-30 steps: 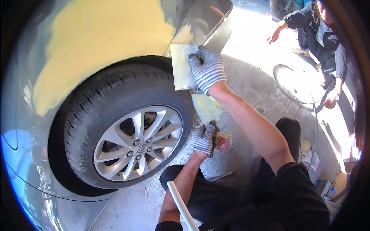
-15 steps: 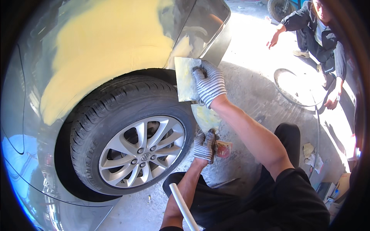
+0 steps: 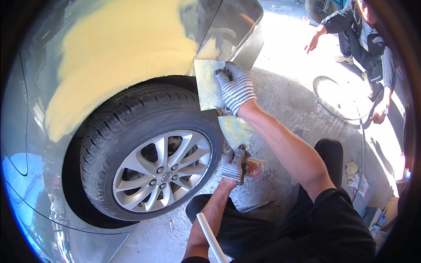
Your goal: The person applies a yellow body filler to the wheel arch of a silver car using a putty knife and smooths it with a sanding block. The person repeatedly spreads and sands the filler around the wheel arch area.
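Observation:
In striped grey work gloves, both my hands hold flat, pale putty spreaders smeared with yellowish filler. My right hand point(image 3: 238, 87) grips its spreader point(image 3: 207, 85) by the right side, with the top edge over the lower corner of the filler-coated car panel point(image 3: 123, 41); whether it touches cannot be made out. Lower down, my left hand point(image 3: 233, 165) is closed round the bottom of the second spreader point(image 3: 237, 130), which stands upright. A reddish, tan-edged object point(image 3: 255, 168) shows just right of that hand; whether it is held or lies on the floor is unclear.
The car wheel point(image 3: 153, 171) sits left of my hands under the arch. A white tube point(image 3: 211, 239) crosses near my left forearm. At upper right, a person point(image 3: 366, 44) crouches beside a hose point(image 3: 324, 105). Boxes point(image 3: 377, 219) stand at lower right.
My right hand and its spreader have shifted slightly up and left, toward the panel's lower corner. My left hand stays nearly in place, still holding its spreader.

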`<control>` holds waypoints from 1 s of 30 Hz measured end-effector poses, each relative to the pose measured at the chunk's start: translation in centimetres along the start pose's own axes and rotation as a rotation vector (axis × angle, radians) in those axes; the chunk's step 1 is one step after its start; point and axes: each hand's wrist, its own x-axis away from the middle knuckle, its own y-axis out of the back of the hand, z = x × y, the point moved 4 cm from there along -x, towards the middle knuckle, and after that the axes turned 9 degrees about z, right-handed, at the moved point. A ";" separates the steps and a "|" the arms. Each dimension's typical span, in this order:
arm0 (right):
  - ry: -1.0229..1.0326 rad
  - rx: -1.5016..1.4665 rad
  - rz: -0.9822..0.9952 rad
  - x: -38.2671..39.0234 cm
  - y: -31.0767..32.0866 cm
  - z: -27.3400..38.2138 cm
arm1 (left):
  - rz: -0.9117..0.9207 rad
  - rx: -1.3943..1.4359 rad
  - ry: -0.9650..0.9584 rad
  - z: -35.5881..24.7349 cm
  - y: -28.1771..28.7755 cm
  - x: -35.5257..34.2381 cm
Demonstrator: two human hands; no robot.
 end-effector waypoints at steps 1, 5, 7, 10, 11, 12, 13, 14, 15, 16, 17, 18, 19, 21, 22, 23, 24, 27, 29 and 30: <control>-0.020 0.024 0.002 0.0 0.0 0.0 | 0.008 -0.003 0.010 -0.2 -0.1 0.1; 0.034 0.035 0.003 -0.4 -0.1 -0.5 | 0.034 0.003 0.001 -0.4 -0.3 0.0; -0.007 -0.027 0.027 0.1 -0.5 -0.5 | 0.033 -0.014 -0.032 -0.4 -0.4 0.1; 0.012 -0.083 0.001 0.7 -1.0 -0.6 | 0.035 -0.011 -0.034 -0.4 -0.6 0.0; 0.030 -0.100 -0.017 1.0 -1.2 -0.7 | 0.034 -0.008 -0.026 -0.4 -0.6 0.1; 0.050 -0.131 -0.031 1.2 -1.5 -0.9 | 0.030 -0.012 -0.028 -0.4 -0.6 0.0; 0.066 -0.117 -0.027 1.2 -1.7 -1.0 | 0.026 -0.015 -0.030 -0.3 -0.6 -0.1; 0.075 -0.102 -0.022 1.3 -1.9 -1.3 | 0.019 -0.017 -0.027 -0.2 -0.6 -0.1; 0.085 -0.088 -0.017 1.4 -2.1 -1.5 | 0.023 -0.015 -0.027 -0.3 -0.6 -0.1; 0.092 -0.075 -0.027 1.5 -2.2 -1.5 | 0.028 -0.014 -0.028 -0.4 -0.5 -0.1; 0.073 -0.078 -0.023 1.8 -2.3 -1.3 | 0.030 -0.009 -0.028 -0.5 -0.4 -0.1; 0.053 -0.082 -0.019 2.1 -2.2 -0.7 | 0.039 -0.006 -0.033 -0.5 -0.3 0.0; 0.034 -0.085 -0.015 2.4 -2.2 -0.5 | 0.034 -0.013 -0.018 -0.3 -0.2 0.1; 0.055 0.023 0.028 2.5 -2.0 -0.3 | 0.035 -0.036 0.000 -0.5 -0.2 0.0; 0.084 0.100 0.019 2.6 -1.9 -0.2 | 0.012 -0.027 0.005 -0.6 -0.4 0.2; 0.117 0.175 0.007 2.6 -1.7 0.0 | -0.008 -0.020 0.007 -1.1 -0.8 0.4; 0.139 0.177 0.011 2.6 -1.4 0.2 | -0.028 -0.012 0.010 -1.4 -1.0 0.5; -0.085 0.205 0.334 3.1 -1.7 1.0 | -0.003 0.005 0.002 -0.3 -0.1 0.0; 0.205 0.391 0.366 4.4 -2.9 0.2 | 0.011 0.052 0.001 0.4 0.1 -0.3; 0.143 0.410 0.375 5.0 -2.9 0.8 | 0.002 0.064 -0.005 0.3 0.4 -0.2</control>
